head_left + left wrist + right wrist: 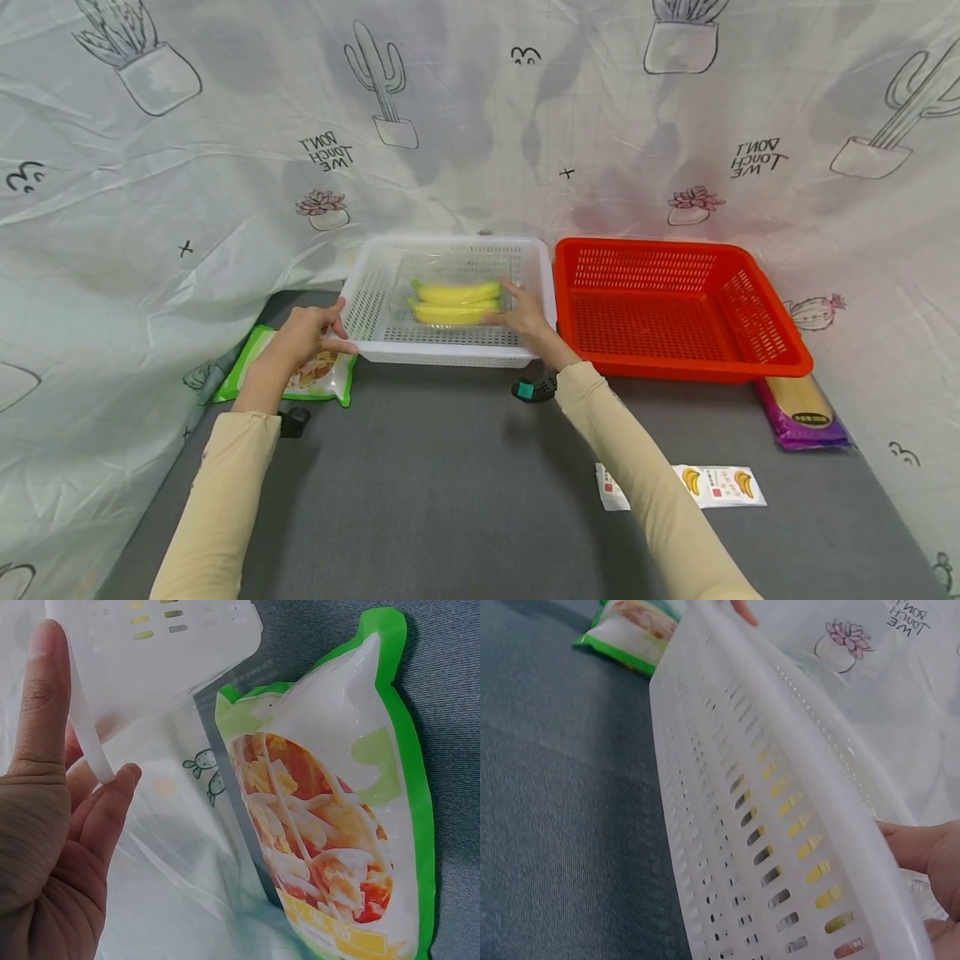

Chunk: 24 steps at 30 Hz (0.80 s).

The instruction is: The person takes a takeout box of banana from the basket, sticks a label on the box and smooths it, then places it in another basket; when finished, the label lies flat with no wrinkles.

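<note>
A white plastic basket stands at the back of the table. In it lies a clear plastic box with yellow bananas inside. My left hand grips the basket's front left corner; in the left wrist view the rim passes between the thumb and the curled fingers. My right hand reaches over the basket's right side and holds the right end of the box, thumb and forefinger apart on it. In the right wrist view, the basket wall hides part of the fingers.
A red basket stands right of the white one. A green-edged food bag lies under my left hand. At the right are a purple-and-yellow packet and a white strip with banana pictures, partly behind my right sleeve. A patterned cloth hangs behind.
</note>
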Each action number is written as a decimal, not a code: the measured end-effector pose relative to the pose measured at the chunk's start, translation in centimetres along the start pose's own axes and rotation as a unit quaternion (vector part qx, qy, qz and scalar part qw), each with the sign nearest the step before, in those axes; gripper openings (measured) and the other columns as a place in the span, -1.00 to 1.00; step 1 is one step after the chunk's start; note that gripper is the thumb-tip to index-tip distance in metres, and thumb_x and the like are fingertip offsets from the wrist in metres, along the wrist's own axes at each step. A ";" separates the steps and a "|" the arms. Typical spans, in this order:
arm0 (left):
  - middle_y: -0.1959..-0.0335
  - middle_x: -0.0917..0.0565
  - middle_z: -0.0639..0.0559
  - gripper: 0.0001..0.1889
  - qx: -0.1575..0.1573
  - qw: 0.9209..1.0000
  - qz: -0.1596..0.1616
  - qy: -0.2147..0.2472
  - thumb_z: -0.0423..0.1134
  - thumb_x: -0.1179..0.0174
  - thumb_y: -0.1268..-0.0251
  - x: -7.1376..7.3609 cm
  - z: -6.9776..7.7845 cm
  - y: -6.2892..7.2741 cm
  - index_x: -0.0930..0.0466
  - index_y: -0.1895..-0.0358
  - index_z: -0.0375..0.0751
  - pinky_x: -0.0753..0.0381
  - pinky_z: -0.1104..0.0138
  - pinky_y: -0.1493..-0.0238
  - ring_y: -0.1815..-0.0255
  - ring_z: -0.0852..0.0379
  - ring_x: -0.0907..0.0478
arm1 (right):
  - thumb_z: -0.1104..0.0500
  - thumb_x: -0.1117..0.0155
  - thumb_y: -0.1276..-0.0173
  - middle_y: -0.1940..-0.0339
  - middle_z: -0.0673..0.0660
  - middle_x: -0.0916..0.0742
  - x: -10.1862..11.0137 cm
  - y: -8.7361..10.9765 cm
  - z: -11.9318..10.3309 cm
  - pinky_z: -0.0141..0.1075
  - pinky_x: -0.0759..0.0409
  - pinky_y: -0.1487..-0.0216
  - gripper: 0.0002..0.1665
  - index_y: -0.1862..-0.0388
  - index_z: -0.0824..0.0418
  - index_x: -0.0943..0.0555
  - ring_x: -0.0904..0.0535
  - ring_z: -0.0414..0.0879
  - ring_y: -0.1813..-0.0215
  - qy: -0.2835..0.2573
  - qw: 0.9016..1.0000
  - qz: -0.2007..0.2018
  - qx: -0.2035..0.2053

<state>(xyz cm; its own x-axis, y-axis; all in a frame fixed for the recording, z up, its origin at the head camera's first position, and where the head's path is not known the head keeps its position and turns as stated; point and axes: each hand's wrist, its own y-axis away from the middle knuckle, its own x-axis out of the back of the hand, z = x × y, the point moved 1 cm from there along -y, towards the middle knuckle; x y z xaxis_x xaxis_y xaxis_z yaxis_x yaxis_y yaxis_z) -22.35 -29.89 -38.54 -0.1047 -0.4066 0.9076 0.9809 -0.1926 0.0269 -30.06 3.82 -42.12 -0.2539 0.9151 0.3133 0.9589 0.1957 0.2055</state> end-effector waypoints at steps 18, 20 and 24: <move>-0.43 -0.16 -0.29 -0.73 0.022 1.000 -0.020 0.001 -0.06 -0.42 -0.02 0.2 0.1 -0.2 -0.64 0.41 -0.20 -0.22 0.26 0.50 0.62 0.10 -0.09 | 0.33 -0.52 -0.03 -0.56 0.15 -0.12 0.1 -0.9 -0.1 -0.08 0.05 -0.48 -0.16 -0.34 0.23 -0.43 0.05 0.03 -0.55 0.092 0.990 0.013 0.103; -0.40 -0.23 -0.32 -0.71 0.019 1.000 -0.017 0.000 -0.05 -0.42 -0.01 0.2 0.1 -0.2 -0.65 0.38 -0.20 -0.22 0.26 0.48 0.61 0.10 -0.09 | 0.29 -0.54 -0.03 -0.54 0.18 -0.17 0.0 -0.8 -0.2 -0.12 0.01 -0.47 -0.26 -0.25 0.25 -0.52 0.00 0.01 -0.54 0.100 0.988 0.023 0.115; -0.36 -0.29 -0.36 -0.70 0.010 1.000 -0.013 -0.006 -0.03 -0.42 0.00 0.2 0.0 -0.2 -0.64 0.39 -0.20 -0.23 0.26 0.45 0.61 0.11 -0.09 | 0.25 -0.60 0.04 -0.48 0.19 -0.29 -0.2 -0.8 -0.4 -0.16 -0.07 -0.45 -0.45 0.00 0.25 -0.67 -0.10 0.00 -0.51 0.083 0.988 0.053 0.117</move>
<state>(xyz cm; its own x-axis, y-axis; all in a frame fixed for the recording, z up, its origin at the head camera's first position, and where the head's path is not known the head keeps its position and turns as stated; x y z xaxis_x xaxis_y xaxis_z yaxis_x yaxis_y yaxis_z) -22.59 -29.91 -38.31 -0.1278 -0.3909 0.9115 0.9811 -0.1843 0.0586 -30.80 3.35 -41.96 -0.1496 0.8679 0.4736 0.9793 0.1961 -0.0500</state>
